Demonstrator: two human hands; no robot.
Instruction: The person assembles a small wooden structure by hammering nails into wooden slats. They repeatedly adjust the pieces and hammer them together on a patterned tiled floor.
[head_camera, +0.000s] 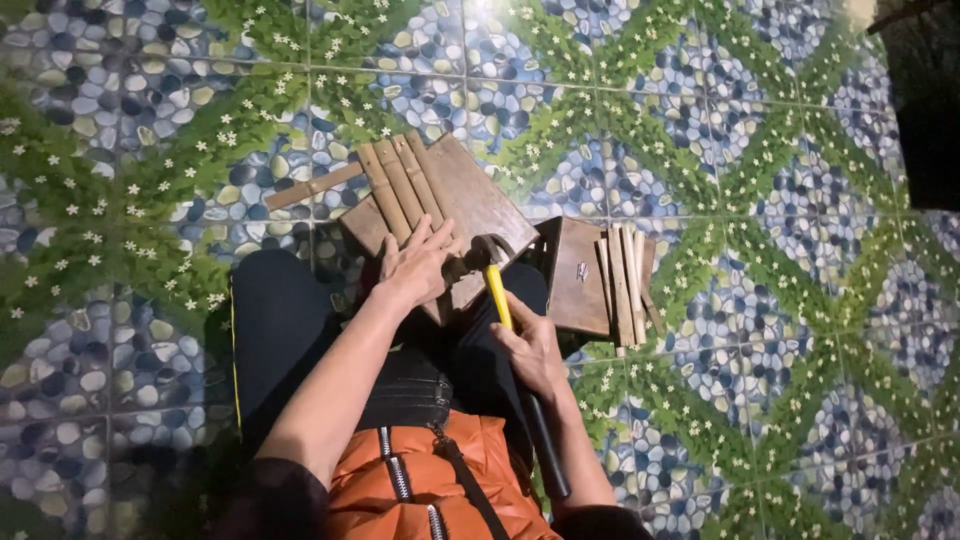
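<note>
Left hand (418, 262) flat, open, pressing bamboo slats (400, 185) on wooden board (478, 200); right hand (532, 350) gripping yellow-handled hammer (497, 290).

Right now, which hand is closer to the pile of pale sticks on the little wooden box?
Right. The right hand grips the hammer beside the pale sticks; the left hand rests farther away on the wooden board.
</note>
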